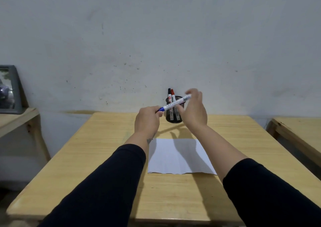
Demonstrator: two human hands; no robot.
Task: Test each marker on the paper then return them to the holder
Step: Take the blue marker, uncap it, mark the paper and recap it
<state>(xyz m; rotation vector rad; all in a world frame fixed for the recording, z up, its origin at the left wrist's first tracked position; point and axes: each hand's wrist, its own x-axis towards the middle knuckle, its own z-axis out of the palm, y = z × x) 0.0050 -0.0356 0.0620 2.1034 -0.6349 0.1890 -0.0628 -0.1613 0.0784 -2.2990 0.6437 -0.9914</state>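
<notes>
The left hand (147,120) pinches with its fingers (156,113) the blue cap (161,109) of the white plastic marker (175,103), whose barrel slants up toward the blurred right hand (194,110), grip unclear.

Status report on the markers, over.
Left hand grips blue marker by cap. Right hand at other end, grip blurred. Paper blank. Two markers in holder.
</notes>
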